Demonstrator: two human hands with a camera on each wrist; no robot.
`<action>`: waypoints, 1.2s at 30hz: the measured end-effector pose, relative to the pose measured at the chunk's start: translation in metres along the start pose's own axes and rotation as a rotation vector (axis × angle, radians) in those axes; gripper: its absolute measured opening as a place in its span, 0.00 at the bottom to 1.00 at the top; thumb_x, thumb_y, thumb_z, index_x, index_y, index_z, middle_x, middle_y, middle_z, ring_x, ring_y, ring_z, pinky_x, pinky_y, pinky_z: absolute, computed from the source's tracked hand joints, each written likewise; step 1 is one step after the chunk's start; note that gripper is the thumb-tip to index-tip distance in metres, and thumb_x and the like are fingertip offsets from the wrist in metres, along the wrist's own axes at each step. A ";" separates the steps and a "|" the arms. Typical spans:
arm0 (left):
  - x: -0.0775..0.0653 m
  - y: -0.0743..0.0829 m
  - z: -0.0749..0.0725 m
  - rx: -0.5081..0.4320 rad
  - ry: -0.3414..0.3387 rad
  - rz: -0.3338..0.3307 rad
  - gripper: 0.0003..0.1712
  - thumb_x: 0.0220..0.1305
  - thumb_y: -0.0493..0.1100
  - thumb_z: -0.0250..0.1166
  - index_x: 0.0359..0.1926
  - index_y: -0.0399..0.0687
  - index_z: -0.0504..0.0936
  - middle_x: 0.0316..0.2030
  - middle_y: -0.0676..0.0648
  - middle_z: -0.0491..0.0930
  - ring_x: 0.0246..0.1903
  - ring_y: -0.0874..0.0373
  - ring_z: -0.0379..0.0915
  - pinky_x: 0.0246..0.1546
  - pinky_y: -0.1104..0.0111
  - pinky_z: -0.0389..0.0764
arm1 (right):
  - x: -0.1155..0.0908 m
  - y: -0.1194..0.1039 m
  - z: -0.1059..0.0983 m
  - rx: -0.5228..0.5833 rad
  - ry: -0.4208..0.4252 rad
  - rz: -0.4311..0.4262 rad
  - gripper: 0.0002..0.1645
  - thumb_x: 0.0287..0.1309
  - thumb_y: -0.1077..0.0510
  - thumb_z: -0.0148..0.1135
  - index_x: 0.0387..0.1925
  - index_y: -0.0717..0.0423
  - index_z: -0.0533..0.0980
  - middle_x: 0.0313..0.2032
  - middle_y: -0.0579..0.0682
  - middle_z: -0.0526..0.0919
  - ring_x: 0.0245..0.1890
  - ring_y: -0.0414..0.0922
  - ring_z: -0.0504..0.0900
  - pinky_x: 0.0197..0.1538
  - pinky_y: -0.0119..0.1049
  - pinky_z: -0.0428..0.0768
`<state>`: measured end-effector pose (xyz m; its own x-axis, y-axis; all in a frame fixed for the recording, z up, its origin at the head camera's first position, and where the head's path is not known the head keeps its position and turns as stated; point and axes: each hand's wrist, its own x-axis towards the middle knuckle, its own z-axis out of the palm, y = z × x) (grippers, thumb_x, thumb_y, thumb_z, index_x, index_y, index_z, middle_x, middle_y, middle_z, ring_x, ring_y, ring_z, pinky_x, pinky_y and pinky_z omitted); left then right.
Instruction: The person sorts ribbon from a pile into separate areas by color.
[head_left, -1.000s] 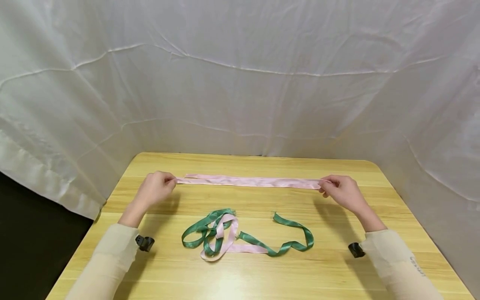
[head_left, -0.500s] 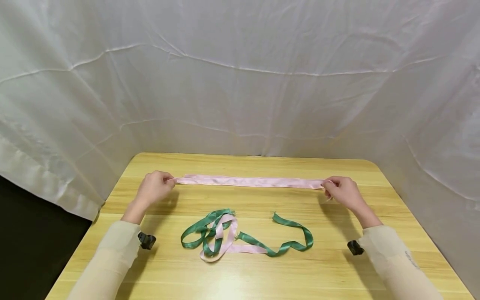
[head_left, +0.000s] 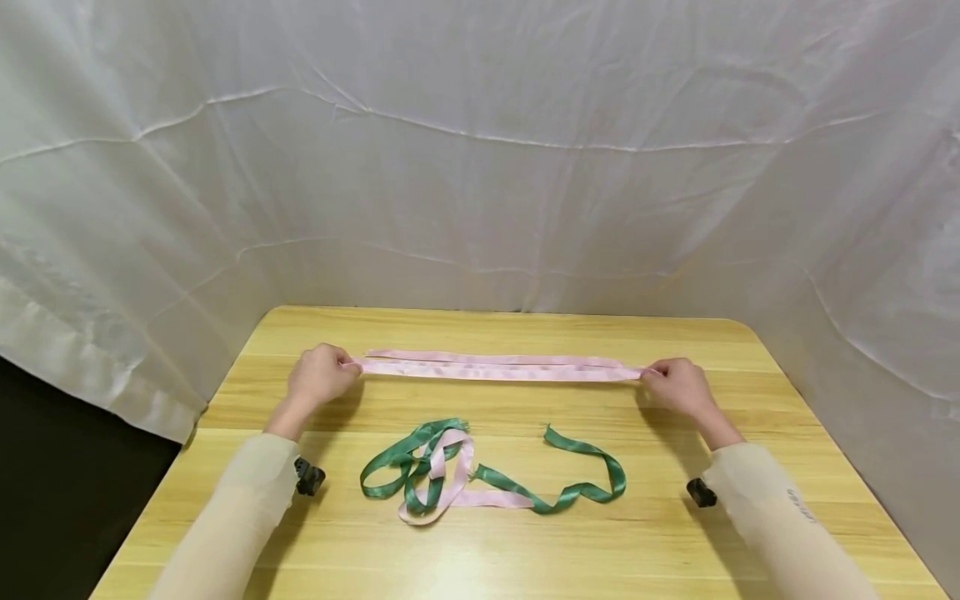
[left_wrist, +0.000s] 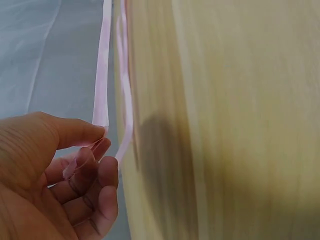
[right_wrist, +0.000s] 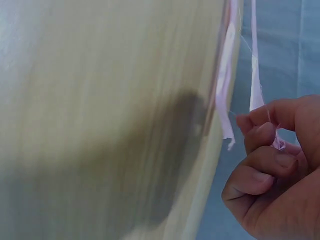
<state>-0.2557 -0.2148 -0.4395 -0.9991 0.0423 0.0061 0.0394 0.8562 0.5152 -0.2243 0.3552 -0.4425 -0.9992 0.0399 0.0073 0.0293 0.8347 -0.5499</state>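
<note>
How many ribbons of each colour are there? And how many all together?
Pink: at least 2, the stretched pink ribbon and the tangled pink ribbon.
Green: at least 2, the looped green ribbon and the wavy green ribbon.
Total: at least 4. The loops and overlaps could hide more, so I can't tell exactly.

Between the stretched pink ribbon and the tangled ribbons there is room to pass; behind the table, a white curtain blocks.

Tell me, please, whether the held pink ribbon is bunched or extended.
Extended: the ribbon runs nearly straight from left hand to right hand.
</note>
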 end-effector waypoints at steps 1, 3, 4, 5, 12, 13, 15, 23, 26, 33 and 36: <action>0.001 0.000 0.001 0.001 -0.004 -0.004 0.14 0.67 0.46 0.64 0.38 0.40 0.91 0.26 0.47 0.82 0.26 0.53 0.71 0.28 0.64 0.67 | 0.001 0.002 0.001 -0.010 -0.003 0.001 0.18 0.67 0.55 0.56 0.36 0.65 0.86 0.19 0.45 0.79 0.22 0.43 0.70 0.31 0.37 0.70; 0.003 -0.001 0.004 0.003 -0.008 -0.013 0.14 0.67 0.46 0.65 0.36 0.40 0.90 0.23 0.48 0.80 0.26 0.53 0.70 0.27 0.64 0.66 | 0.002 0.005 0.004 -0.019 -0.011 0.012 0.17 0.66 0.55 0.56 0.33 0.64 0.85 0.19 0.45 0.79 0.22 0.43 0.70 0.29 0.36 0.69; 0.004 -0.001 0.005 0.007 -0.007 -0.016 0.13 0.66 0.46 0.65 0.35 0.41 0.90 0.22 0.49 0.79 0.25 0.53 0.70 0.27 0.64 0.66 | 0.002 0.006 0.006 -0.024 -0.012 0.011 0.17 0.65 0.55 0.56 0.32 0.63 0.85 0.18 0.44 0.78 0.22 0.42 0.71 0.29 0.35 0.69; 0.004 -0.001 0.006 0.008 -0.008 -0.020 0.13 0.66 0.46 0.65 0.34 0.41 0.89 0.21 0.49 0.78 0.25 0.53 0.70 0.27 0.64 0.65 | 0.003 0.008 0.007 -0.024 -0.015 0.011 0.16 0.64 0.56 0.56 0.30 0.62 0.84 0.17 0.44 0.77 0.21 0.42 0.70 0.28 0.35 0.69; 0.007 -0.002 0.010 0.021 -0.005 -0.052 0.14 0.67 0.46 0.65 0.25 0.45 0.83 0.17 0.52 0.71 0.25 0.54 0.68 0.26 0.64 0.63 | 0.005 0.007 0.012 -0.036 -0.011 -0.004 0.14 0.61 0.57 0.57 0.23 0.57 0.79 0.15 0.43 0.71 0.20 0.42 0.67 0.28 0.36 0.66; 0.007 -0.002 0.010 0.025 -0.006 -0.057 0.14 0.67 0.46 0.65 0.24 0.46 0.82 0.17 0.52 0.70 0.25 0.54 0.67 0.26 0.64 0.62 | 0.005 0.007 0.013 -0.041 -0.009 -0.004 0.14 0.61 0.57 0.57 0.23 0.57 0.79 0.15 0.43 0.71 0.20 0.42 0.67 0.28 0.36 0.66; 0.007 -0.003 0.011 0.027 -0.012 -0.062 0.16 0.67 0.46 0.65 0.22 0.47 0.80 0.16 0.53 0.68 0.24 0.55 0.66 0.25 0.64 0.62 | 0.005 0.006 0.014 -0.051 -0.004 -0.007 0.13 0.61 0.57 0.57 0.24 0.57 0.80 0.16 0.44 0.71 0.21 0.43 0.68 0.29 0.37 0.66; 0.008 -0.005 0.017 0.030 -0.017 -0.067 0.19 0.68 0.45 0.64 0.18 0.49 0.76 0.14 0.54 0.65 0.21 0.55 0.64 0.24 0.65 0.60 | 0.008 0.007 0.018 -0.089 0.013 -0.010 0.13 0.59 0.56 0.56 0.21 0.55 0.77 0.16 0.44 0.71 0.22 0.44 0.68 0.29 0.37 0.65; 0.010 -0.007 0.019 0.031 -0.014 -0.063 0.19 0.67 0.45 0.64 0.18 0.49 0.76 0.14 0.54 0.65 0.21 0.55 0.64 0.23 0.65 0.60 | 0.009 0.009 0.019 -0.096 0.013 0.003 0.13 0.58 0.56 0.55 0.19 0.52 0.75 0.16 0.43 0.69 0.21 0.44 0.67 0.29 0.36 0.64; 0.010 -0.008 0.020 0.037 -0.011 -0.055 0.21 0.66 0.44 0.64 0.15 0.52 0.71 0.13 0.54 0.63 0.19 0.56 0.63 0.22 0.65 0.60 | 0.008 0.009 0.019 -0.105 0.014 0.024 0.13 0.56 0.56 0.54 0.17 0.50 0.71 0.16 0.44 0.67 0.22 0.44 0.66 0.28 0.37 0.62; 0.010 -0.007 0.020 0.055 -0.002 -0.052 0.21 0.65 0.43 0.62 0.14 0.53 0.69 0.13 0.54 0.64 0.19 0.56 0.63 0.22 0.65 0.60 | 0.007 0.008 0.019 -0.109 0.013 0.041 0.11 0.55 0.57 0.54 0.18 0.50 0.71 0.17 0.44 0.67 0.22 0.44 0.66 0.28 0.36 0.62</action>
<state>-0.2654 -0.2096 -0.4604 -0.9998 -0.0016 -0.0213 -0.0113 0.8842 0.4670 -0.2313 0.3514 -0.4625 -0.9966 0.0819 -0.0022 0.0739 0.8870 -0.4558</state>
